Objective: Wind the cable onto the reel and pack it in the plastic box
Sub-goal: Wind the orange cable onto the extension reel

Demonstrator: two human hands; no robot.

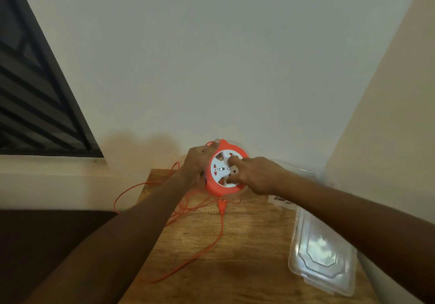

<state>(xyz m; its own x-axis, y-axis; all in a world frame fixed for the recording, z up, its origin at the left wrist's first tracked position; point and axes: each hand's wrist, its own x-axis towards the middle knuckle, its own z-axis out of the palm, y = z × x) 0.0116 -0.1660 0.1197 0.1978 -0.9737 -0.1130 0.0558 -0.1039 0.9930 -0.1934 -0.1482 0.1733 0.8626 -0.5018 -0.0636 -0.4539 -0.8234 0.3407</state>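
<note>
My left hand (196, 164) grips the reel (224, 168) rim, right hand (255, 174) fingers curl on the white hub, so I crank steadily, feeding the loose cable (211, 245) tangle-free.

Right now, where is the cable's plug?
In the head view, the orange plug lies on the wooden table near centre, just below the reel held up by both hands, left of the clear lid.

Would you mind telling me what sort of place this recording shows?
Probably a room in a home: a small wooden table stands in a corner of plain painted walls, beside a dark-framed window with slats.
</note>
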